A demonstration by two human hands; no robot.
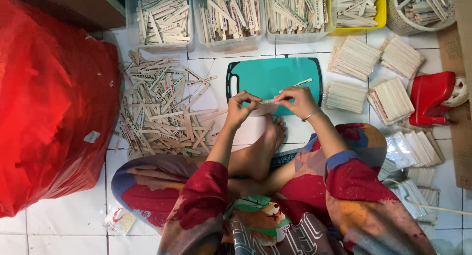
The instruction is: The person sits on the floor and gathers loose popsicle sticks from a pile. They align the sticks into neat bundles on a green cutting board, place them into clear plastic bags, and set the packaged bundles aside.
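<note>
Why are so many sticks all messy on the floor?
The loose wooden sticks lie criss-crossed in a heap left of the teal board, while others sit in neat bundles and tubs. Nothing looks broken.

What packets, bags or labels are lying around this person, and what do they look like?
Big red plastic bag: far left, bulging, with a small white sticker.
Small packet: floor by the left knee, white with red print.
Clear-wrapped stick bundles: right, flat, see-through.

A small white-and-red packet point(118, 219) lies on the tiles beside the big red bag point(49, 102).
</note>
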